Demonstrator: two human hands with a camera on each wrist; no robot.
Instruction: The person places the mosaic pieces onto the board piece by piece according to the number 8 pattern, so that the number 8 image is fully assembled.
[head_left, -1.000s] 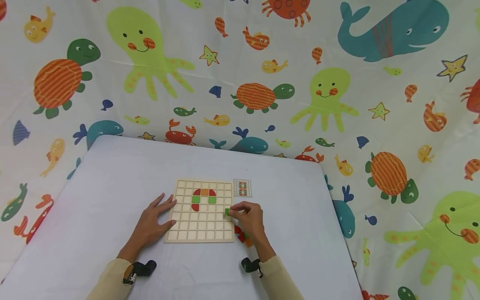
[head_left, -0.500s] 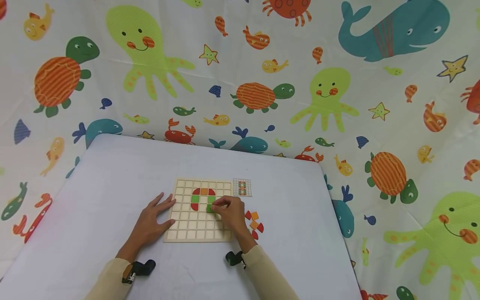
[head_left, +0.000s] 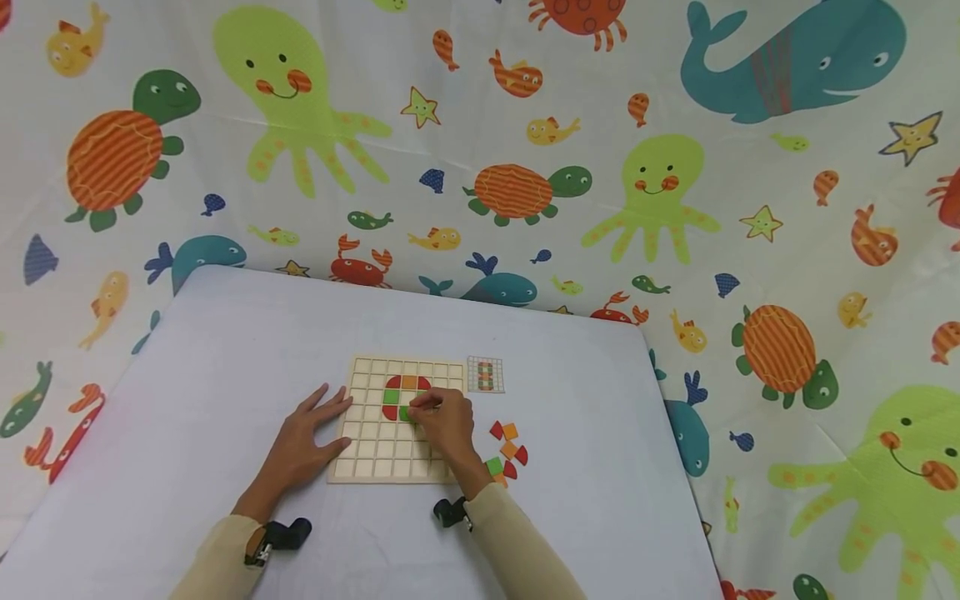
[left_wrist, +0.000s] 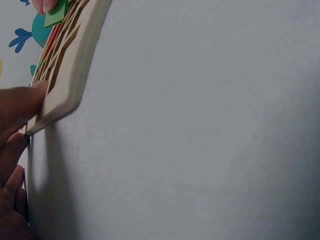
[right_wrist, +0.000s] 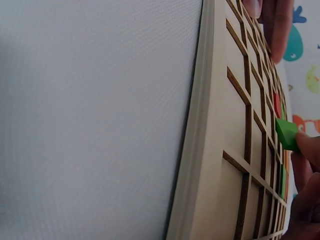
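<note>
My right hand [head_left: 446,423] pinches a green square tile [right_wrist: 287,134] between thumb and finger, over the wooden grid board [head_left: 367,471]. In the head view the tile sits just right of a red quarter-round tile [head_left: 389,412]. Farther up the board lie a green tile [head_left: 392,397], an orange tile [head_left: 409,382] and red rounded corner tiles; my right hand covers part of this group. My left hand [head_left: 303,442] rests at the board's left edge with fingers spread, thumb and fingertips touching the rim [left_wrist: 70,95].
Right of the board lie several loose red, orange and green tiles [head_left: 510,451]. A small printed pattern card [head_left: 486,375] lies by the board's upper right corner. The white table [head_left: 600,467] ends at a curtain [head_left: 540,275] printed with sea animals.
My right hand has carried the green tile leftward from the board's right edge to beside the lower red tile. The loose tiles have come into fuller view. My left hand stays in place.
</note>
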